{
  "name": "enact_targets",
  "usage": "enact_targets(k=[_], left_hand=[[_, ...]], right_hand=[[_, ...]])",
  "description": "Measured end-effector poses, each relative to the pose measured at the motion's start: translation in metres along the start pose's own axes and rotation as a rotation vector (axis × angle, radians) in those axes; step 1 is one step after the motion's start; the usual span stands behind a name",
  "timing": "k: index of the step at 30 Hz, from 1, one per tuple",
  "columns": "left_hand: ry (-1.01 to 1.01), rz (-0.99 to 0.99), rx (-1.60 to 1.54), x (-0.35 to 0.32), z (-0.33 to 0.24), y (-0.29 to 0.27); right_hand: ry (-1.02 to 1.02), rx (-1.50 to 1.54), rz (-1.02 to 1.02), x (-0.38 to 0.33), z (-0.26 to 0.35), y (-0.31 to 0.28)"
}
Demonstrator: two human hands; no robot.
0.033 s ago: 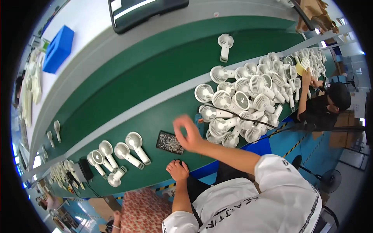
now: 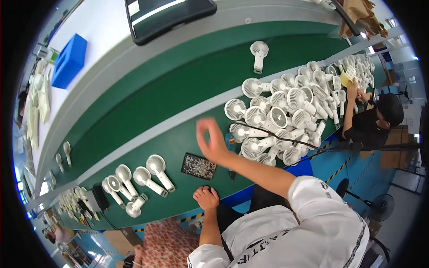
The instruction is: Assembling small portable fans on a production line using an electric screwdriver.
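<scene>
The small black tray (image 2: 198, 166) of tiny screws lies on the green surface (image 2: 178, 94). Right hand (image 2: 209, 142) is raised above it, blurred, its grip pinched thumb to forefinger on nothing discernible. Left hand (image 2: 205, 198) rests fisted at the near edge. White handheld fans (image 2: 286, 120) heap to the right.

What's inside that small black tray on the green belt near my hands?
The small black tray holds a dense scatter of tiny pale pieces, too small to identify. Nothing covers it: the right hand is raised just above and beyond it, and the left hand rests at the belt's edge below.
</scene>
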State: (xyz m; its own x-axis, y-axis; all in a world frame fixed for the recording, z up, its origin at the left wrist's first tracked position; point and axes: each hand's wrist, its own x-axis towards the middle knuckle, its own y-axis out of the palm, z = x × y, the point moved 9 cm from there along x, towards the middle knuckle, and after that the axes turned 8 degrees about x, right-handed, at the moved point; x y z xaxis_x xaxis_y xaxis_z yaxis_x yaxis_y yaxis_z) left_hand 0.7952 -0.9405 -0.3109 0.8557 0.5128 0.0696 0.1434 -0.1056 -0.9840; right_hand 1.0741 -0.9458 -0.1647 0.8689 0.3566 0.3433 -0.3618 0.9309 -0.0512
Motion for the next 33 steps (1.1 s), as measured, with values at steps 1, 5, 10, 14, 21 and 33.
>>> enact_targets(k=[1, 5, 10, 14, 21, 33], left_hand=[[-0.015, 0.016, -0.002, -0.002, -0.001, 0.002], [-0.184, 0.573, 0.064, 0.020, -0.013, 0.015], [-0.090, 0.091, -0.153, 0.000, -0.012, -0.001], [-0.087, 0.048, -0.238, -0.001, 0.001, -0.010], [0.005, 0.146, -0.469, 0.009, 0.016, -0.018], [0.174, 0.053, -0.529, 0.003, 0.024, -0.016]], right_hand=[[0.056, 0.036, -0.160, 0.033, -0.037, -0.001], [0.013, -0.321, -0.625, 0.107, -0.087, -0.069], [0.235, 0.254, -0.413, -0.002, -0.041, -0.074], [0.273, 0.026, -0.054, -0.146, -0.016, -0.065], [0.326, -0.081, 0.091, -0.218, -0.053, -0.091], [0.196, -0.137, 0.070, -0.245, -0.077, -0.096]])
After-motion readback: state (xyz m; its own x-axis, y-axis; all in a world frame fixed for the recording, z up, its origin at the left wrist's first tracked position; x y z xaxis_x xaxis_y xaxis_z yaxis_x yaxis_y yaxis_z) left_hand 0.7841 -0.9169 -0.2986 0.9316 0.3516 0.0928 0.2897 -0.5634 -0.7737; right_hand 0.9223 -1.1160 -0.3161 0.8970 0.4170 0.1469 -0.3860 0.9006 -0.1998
